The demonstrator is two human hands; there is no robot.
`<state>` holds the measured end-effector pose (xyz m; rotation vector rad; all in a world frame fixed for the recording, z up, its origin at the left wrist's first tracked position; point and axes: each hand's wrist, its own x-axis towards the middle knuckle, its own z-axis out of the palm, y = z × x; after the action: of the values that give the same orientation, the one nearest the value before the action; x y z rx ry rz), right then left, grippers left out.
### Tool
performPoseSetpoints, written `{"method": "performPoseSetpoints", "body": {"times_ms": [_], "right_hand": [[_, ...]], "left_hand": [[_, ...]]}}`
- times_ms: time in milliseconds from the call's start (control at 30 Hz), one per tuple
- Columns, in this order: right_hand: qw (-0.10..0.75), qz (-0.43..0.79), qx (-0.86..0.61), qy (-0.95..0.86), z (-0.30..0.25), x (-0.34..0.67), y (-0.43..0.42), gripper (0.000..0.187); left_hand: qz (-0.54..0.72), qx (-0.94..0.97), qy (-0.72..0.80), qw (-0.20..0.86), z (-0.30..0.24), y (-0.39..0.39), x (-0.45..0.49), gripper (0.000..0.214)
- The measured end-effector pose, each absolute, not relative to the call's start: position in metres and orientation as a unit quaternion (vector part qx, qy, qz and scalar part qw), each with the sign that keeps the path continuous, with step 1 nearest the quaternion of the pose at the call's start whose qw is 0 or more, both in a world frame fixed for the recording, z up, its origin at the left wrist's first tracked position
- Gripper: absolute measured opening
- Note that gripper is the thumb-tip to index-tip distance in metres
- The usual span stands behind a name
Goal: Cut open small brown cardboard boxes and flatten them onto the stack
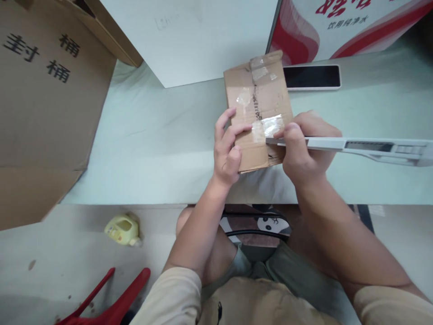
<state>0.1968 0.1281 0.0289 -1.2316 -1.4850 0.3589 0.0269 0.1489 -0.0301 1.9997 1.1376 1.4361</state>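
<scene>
A small flattened-looking cardboard box (243, 113) lies on the table in front of me, with clear tape patches and dark printed marks on its top. My left hand (228, 151) grips its left near edge, fingers resting on the upper face. In my right hand (307, 144) is a white utility knife (368, 146), held between thumb and fingers. The knife's blade tip touches the box top beside a shiny strip of tape, near the close end. Part of the handle is hidden behind my fingers and runs off to the right.
A phone (313, 77) lies behind the box. Large cardboard (40, 113) stands at left, a white board (203, 45) and a red-and-white printed carton (324, 31) at the back. Below the table edge are a yellow bottle (123, 229) and a red stool or chair (118, 295).
</scene>
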Motion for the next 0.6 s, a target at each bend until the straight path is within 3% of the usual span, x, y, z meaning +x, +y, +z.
{"method": "performPoseSetpoints", "body": {"times_ms": [367, 533, 600], "right_hand": [[0.611, 0.281, -0.479, -0.564, 0.018, 0.2, 0.129, 0.052], [0.715, 0.209, -0.451, -0.491, -0.002, 0.225, 0.15, 0.028], [0.705, 0.182, -0.493, -0.476, -0.012, 0.239, 0.157, 0.015]], "left_hand": [[0.515, 0.795, 0.286, 0.146, -0.016, 0.145, 0.015, 0.084], [0.531, 0.74, 0.365, 0.194, -0.023, 0.143, 0.0, 0.07], [0.552, 0.709, 0.381, 0.217, -0.028, 0.146, -0.006, 0.068]]}}
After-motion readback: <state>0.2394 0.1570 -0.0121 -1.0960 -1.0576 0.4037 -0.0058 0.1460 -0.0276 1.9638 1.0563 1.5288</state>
